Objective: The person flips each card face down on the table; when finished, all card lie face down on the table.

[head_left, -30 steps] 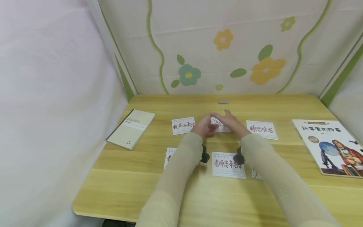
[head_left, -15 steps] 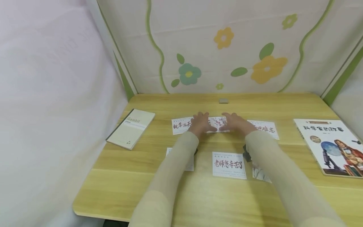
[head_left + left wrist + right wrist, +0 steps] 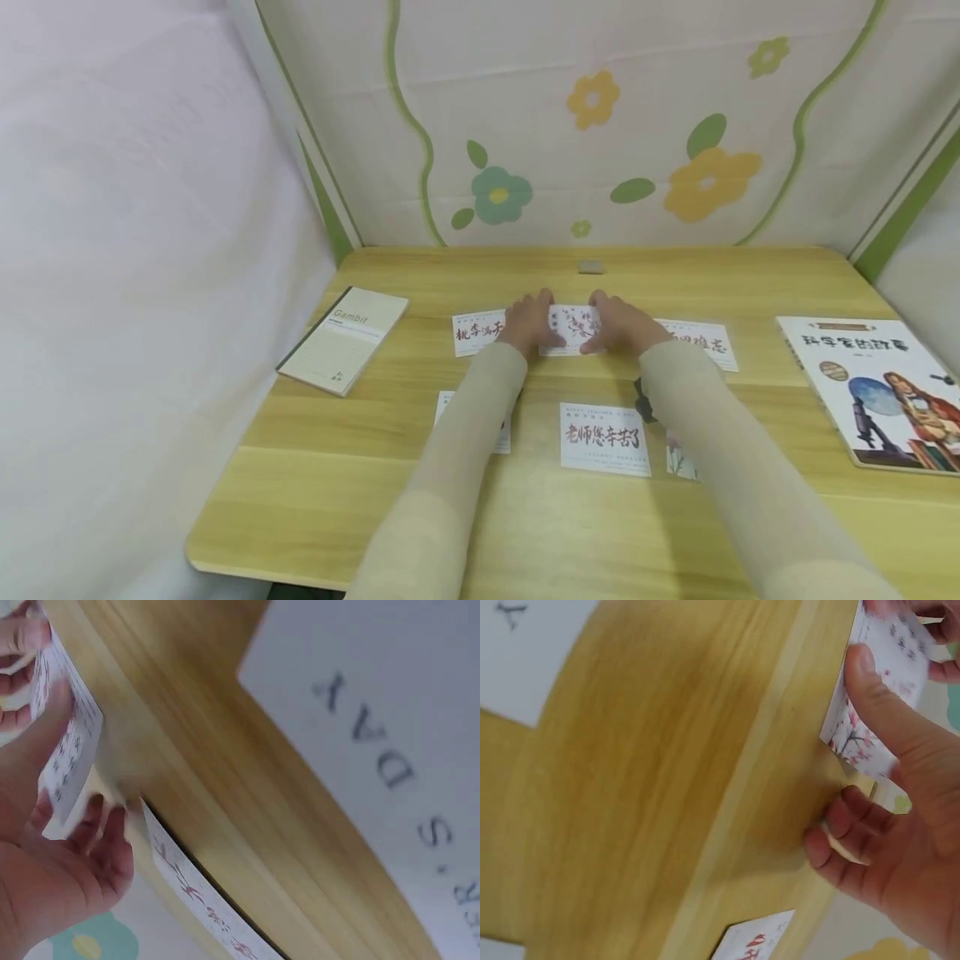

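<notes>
From the head view, both beige-sleeved arms reach to the middle of the pale wooden desk (image 3: 525,517), where the left hand (image 3: 527,325) and right hand (image 3: 621,326) flank a small white card with red brush lettering and blossom art (image 3: 573,327), each gripping one short end. It sits in the far row between a white card with red characters on the left (image 3: 474,332) and another white red-lettered card on the right (image 3: 705,342). Nearer lies a third white card with red script (image 3: 604,436); a cream Gambit notebook (image 3: 345,337) rests far left, an illustrated picture book (image 3: 877,387) far right, and a small grey block (image 3: 591,267) near the flowered backdrop. In the left wrist view, the left thumb presses on the card's printed face (image 3: 71,750) while curled fingers (image 3: 105,840) tuck beneath its edge, lifting it off the wood. In the right wrist view, the right thumb lies across the card's blossom end (image 3: 862,727), and the bent fingers (image 3: 847,832) curl under it, pinching that end.
</notes>
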Motion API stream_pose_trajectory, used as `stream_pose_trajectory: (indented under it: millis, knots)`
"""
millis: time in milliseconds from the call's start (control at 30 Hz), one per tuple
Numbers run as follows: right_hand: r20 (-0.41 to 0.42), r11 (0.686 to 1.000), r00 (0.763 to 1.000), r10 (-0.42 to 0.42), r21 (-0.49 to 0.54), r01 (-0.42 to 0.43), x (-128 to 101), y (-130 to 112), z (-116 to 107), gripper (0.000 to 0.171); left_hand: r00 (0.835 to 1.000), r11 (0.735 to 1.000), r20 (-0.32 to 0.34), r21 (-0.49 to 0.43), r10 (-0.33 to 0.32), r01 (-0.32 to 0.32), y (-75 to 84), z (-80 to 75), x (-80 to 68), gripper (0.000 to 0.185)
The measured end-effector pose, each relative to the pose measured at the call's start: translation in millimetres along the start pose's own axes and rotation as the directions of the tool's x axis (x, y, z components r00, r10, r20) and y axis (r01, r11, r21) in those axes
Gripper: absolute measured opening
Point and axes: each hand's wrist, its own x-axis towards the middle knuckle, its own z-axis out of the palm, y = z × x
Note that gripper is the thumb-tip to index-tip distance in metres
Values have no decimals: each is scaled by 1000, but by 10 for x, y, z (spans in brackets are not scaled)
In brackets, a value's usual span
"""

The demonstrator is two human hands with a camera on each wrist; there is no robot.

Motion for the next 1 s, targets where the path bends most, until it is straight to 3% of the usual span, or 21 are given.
stream_pose_trajectory:
  millis: [67, 133, 200, 233, 300, 333, 367, 433, 500, 533, 633, 733, 800, 900, 1000]
  knots:
    - [-32, 998, 999, -3, 64, 5, -31, -27, 2, 87, 1000, 979, -26, -202, -13, 8, 32, -12, 19, 55]
    - [-70, 995, 997, -8, 99, 15, -50, -27, 3, 86, 998, 901, -44, -434, -49, 25, 68, -33, 33, 47]
    - [-83, 983, 996, -17, 180, 32, -69, -30, -5, 83, 995, 754, -36, -655, -91, 45, 106, -62, 34, 45]
    - [-78, 972, 996, -33, 231, 50, -75, -30, -11, 79, 994, 667, -19, -742, -107, 58, 121, -74, 33, 45]
    - [-43, 927, 997, -63, 367, 75, -86, -33, -32, 68, 994, 520, 28, -851, -109, 81, 142, -85, 28, 45]
    - [-15, 889, 997, -76, 452, 75, -92, -44, -44, 63, 994, 470, 49, -878, -94, 88, 151, -87, 21, 45]
    - [13, 849, 996, -89, 524, 69, -97, -54, -58, 60, 995, 442, 69, -892, -76, 96, 159, -85, 14, 47]
    - [54, 767, 991, -125, 639, 61, -102, -72, -85, 63, 995, 445, 97, -890, -23, 97, 173, -61, 1, 53]
    - [63, 705, 989, -138, 707, 53, -107, -90, -102, 71, 994, 480, 106, -873, 17, 85, 192, -20, -11, 57]
    - [58, 676, 988, -140, 735, 53, -110, -100, -106, 73, 995, 516, 99, -854, 28, 71, 202, 4, -17, 57]
    - [5, 629, 994, -113, 775, 67, -129, -112, -101, 69, 998, 633, 56, -774, 18, 32, 227, 75, -31, 49]
    - [-99, 614, 994, -53, 782, 110, -154, -106, -90, 54, 998, 752, -51, -659, -24, -15, 229, 112, -41, 36]
    - [-192, 633, 981, -9, 759, 155, -171, -88, -91, 49, 992, 794, -114, -608, -57, -25, 207, 119, -42, 35]
    - [-305, 650, 951, 44, 731, 205, -209, -55, -98, 59, 982, 808, -170, -588, -81, -36, 146, 124, -41, 35]
    - [-350, 673, 935, 57, 706, 223, -256, 1, -106, 74, 979, 813, -180, -581, -92, -30, 87, 136, -33, 38]
